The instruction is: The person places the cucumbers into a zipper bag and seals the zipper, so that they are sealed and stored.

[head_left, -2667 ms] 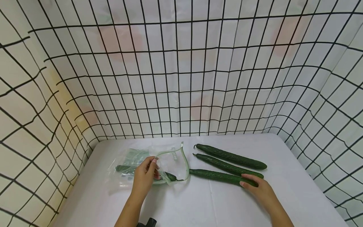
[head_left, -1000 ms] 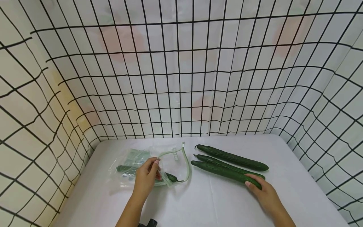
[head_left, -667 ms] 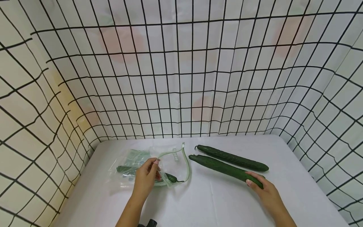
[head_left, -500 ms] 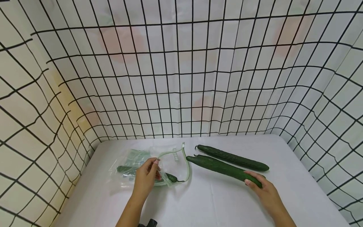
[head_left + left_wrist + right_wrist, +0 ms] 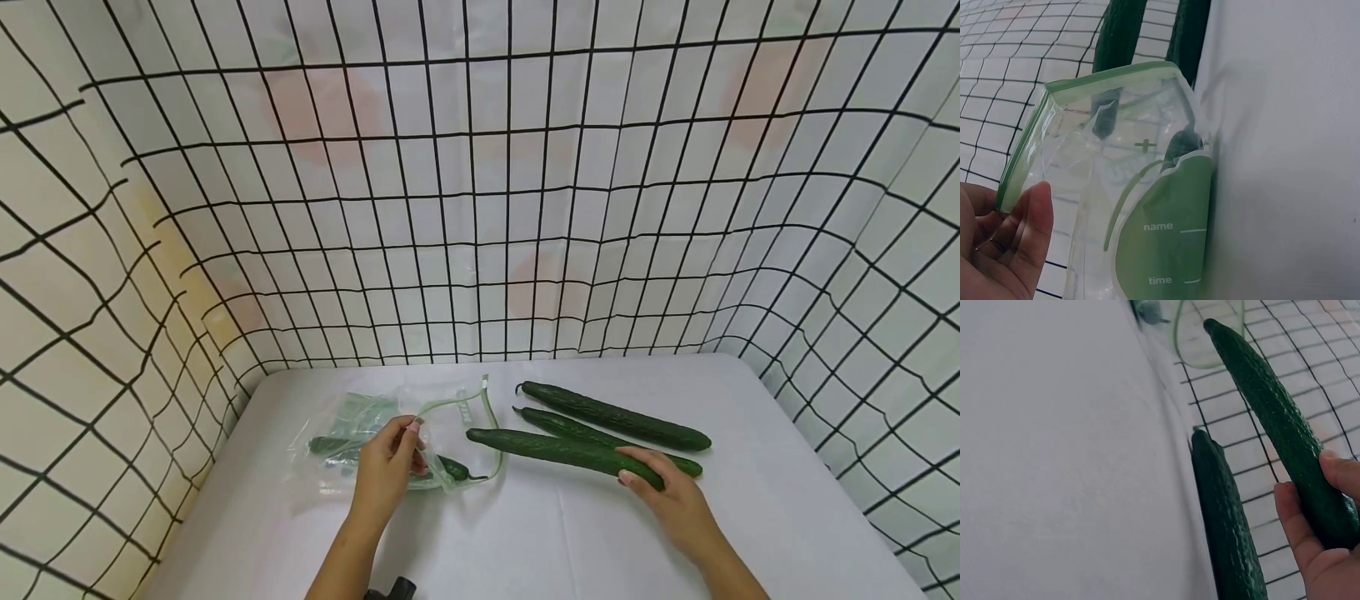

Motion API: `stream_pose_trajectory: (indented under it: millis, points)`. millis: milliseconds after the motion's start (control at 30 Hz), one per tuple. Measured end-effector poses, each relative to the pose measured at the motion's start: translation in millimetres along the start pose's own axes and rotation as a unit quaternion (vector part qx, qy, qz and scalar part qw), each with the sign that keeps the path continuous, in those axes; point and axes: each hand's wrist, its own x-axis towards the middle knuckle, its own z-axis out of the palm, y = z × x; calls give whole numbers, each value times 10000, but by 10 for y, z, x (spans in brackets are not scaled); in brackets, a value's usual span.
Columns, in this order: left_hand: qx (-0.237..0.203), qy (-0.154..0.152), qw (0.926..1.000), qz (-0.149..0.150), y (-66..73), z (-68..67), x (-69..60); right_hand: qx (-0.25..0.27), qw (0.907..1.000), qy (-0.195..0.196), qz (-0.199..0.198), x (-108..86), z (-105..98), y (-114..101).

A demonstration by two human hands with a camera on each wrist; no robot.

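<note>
My left hand (image 5: 386, 467) pinches the green-edged rim of a clear zip bag (image 5: 450, 417), whose mouth stands open to the right. Inside the bag lies one cucumber (image 5: 330, 447). My right hand (image 5: 675, 504) grips another cucumber (image 5: 555, 450) by its right end; its far tip is at the bag's mouth. In the left wrist view, the left hand (image 5: 1004, 244) holds the bag's corner and the tip of the held cucumber (image 5: 1107, 112) shows through the clear plastic. The right wrist view has the right hand (image 5: 1329, 537) with thumb and fingers around the cucumber (image 5: 1279, 419).
Two more cucumbers lie at the right: one at the back (image 5: 615, 415) and one (image 5: 577, 429) partly behind the held one. A black object (image 5: 397, 588) is at the front edge. Black wire mesh (image 5: 480, 200) over white cloth surrounds the white table (image 5: 525, 550).
The right hand has moved left with the lifted cucumber, bringing its tip from the right of the bag to its mouth. The left hand and the bag have stayed nearly still.
</note>
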Motion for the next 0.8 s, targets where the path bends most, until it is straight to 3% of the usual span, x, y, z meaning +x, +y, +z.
stream_pose_trajectory:
  millis: [267,600,800]
  points:
    - [-10,4,10000,-46,-11,-3,8,63,9996,15,-258,43,190,-54]
    - [-24,-20,9999,-107,-13,-3,15,267,9996,-24,4,58,353,-91]
    - [-21,4,9999,-127,-4,-11,10,361,9993,-43,-54,100,446,-159]
